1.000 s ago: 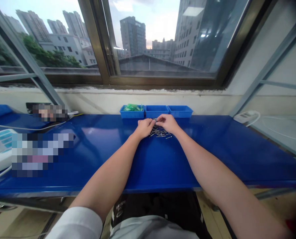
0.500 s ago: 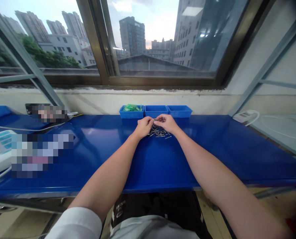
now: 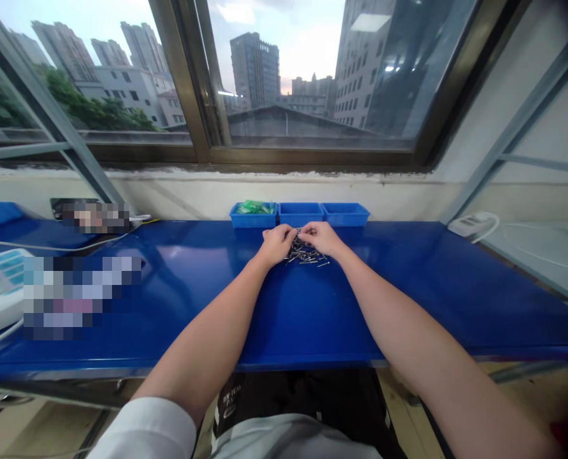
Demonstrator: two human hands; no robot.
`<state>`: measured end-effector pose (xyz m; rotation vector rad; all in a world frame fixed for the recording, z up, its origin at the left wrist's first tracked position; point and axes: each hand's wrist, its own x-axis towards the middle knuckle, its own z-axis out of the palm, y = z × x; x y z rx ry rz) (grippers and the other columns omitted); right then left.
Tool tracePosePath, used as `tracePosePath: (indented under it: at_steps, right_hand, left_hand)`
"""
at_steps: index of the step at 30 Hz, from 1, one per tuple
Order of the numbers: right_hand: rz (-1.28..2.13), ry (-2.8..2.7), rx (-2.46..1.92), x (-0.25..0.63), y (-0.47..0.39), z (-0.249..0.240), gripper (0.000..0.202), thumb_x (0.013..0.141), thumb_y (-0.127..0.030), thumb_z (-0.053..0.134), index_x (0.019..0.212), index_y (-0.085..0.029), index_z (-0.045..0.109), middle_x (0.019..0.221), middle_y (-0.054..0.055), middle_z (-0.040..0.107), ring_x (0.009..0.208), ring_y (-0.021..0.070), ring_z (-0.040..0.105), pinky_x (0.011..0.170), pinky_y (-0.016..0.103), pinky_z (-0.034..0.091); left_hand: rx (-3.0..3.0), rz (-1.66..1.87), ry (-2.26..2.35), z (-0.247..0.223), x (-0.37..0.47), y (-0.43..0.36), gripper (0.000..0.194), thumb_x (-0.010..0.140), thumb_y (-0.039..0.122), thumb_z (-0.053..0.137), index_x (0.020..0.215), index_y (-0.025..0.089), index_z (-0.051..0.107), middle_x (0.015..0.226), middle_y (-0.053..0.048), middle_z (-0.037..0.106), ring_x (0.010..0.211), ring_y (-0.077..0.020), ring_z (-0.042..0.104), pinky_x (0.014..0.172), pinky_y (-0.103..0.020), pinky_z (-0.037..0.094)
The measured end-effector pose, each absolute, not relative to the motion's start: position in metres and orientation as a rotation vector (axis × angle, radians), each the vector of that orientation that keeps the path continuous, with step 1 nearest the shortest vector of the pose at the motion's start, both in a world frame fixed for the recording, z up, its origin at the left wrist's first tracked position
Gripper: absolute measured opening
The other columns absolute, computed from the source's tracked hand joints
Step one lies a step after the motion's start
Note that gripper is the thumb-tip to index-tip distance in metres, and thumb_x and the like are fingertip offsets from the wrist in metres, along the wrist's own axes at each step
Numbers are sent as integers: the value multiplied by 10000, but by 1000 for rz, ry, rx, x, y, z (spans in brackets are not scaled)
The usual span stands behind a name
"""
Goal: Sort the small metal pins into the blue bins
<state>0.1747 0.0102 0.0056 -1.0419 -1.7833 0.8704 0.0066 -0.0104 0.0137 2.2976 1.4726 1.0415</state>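
Observation:
A loose pile of thin metal screws or nails lies on the blue tabletop, with my hands close over its far side. My left hand is closed in a pinch at the pile's left edge. From the right, my right hand comes in with thumb and forefinger pinched together. The fingertips of both hands nearly meet above the pile. Small metal bits show around them, but what each pinch holds is too small to make out.
Behind the hands stand three blue bins: the left bin has green plastic packets in it, beside a middle bin and a right bin. A white device and cables lie left. A power strip sits at the right.
My hands stay over the pile, and their fingertips have shifted only slightly. The right fingers have lowered a little. The pile looks the same.

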Motion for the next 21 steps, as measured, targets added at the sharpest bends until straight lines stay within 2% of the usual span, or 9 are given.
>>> tracePosePath:
  at_steps: [5,10,14,17,21]
  right_hand:
    - [979,-1720,-979,175,5,10,301,619,-404,709,763,-156,617,601,10,615,538,123,544,510,251,434]
    - [939,-1654,-952,177,6,11,325,607,-428,706,769,-150,664,638,22,641,579,141,567,571,283,471]
    - [610,-1625,-1070,183,12,10,284,665,-343,650,865,-144,684,841,64,695,773,181,611,753,320,482]
    - [316,-1670,-1229,190,16,9,358,692,-278,613,1023,-152,671,1008,77,685,909,208,585,864,348,447]
    - [55,-1772,-1404,197,21,4,465,714,-279,591,1161,-156,628,1143,84,643,1054,264,492,957,408,375]
  left_hand:
    - [2295,1080,1468,14,6,-10,228,908,310,421,896,199,619,937,-34,681,926,-183,606,901,-328,393]
    - [2269,1066,1473,13,7,-10,242,914,326,415,1018,215,602,1065,-36,665,1023,-186,583,952,-337,370]
    - [2235,1117,1574,8,6,-5,334,916,346,398,1200,216,515,1203,-60,608,1139,-210,527,991,-380,332]
    - [2224,1104,1683,3,4,0,331,908,338,395,1194,226,518,1239,-80,578,1176,-240,497,977,-424,336]
    - [2219,1008,1758,0,4,2,319,900,338,402,1175,240,529,1256,-98,556,1192,-260,476,968,-455,336]
